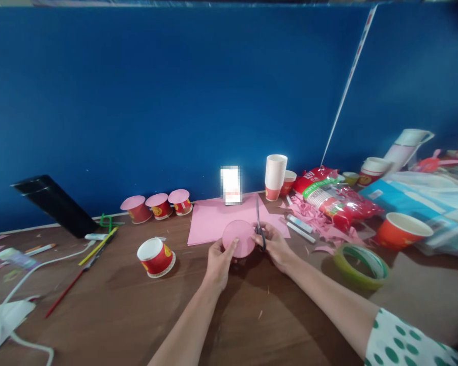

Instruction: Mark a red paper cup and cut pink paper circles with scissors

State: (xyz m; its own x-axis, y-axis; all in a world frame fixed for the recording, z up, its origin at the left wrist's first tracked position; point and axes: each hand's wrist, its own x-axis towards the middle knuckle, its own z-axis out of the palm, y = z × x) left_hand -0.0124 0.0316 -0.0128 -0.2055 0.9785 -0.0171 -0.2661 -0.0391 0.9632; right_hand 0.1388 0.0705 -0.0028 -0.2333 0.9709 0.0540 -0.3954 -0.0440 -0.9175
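Note:
My left hand (220,263) pinches a round pink paper disc (243,238) between thumb and fingers, over the table's middle. Beside it, my right hand (274,244) is closed around the handles of dark scissors (258,218), their blades pointing up and away from me. The right fingertips are close to the disc's right edge; whether they touch it I cannot tell. Behind both hands lie pink paper sheets (209,222). To the left a red paper cup (156,257) rests on the table, and farther back several red cups (160,207) carry pink discs on top.
Stacked paper cups (276,175) stand by the blue wall. On the right are a red plastic package (328,198), pink scraps (309,213), a roll of tape (343,262) and an orange-red cup (395,234). A black case (57,206), pencils and a white cable (41,265) occupy the left.

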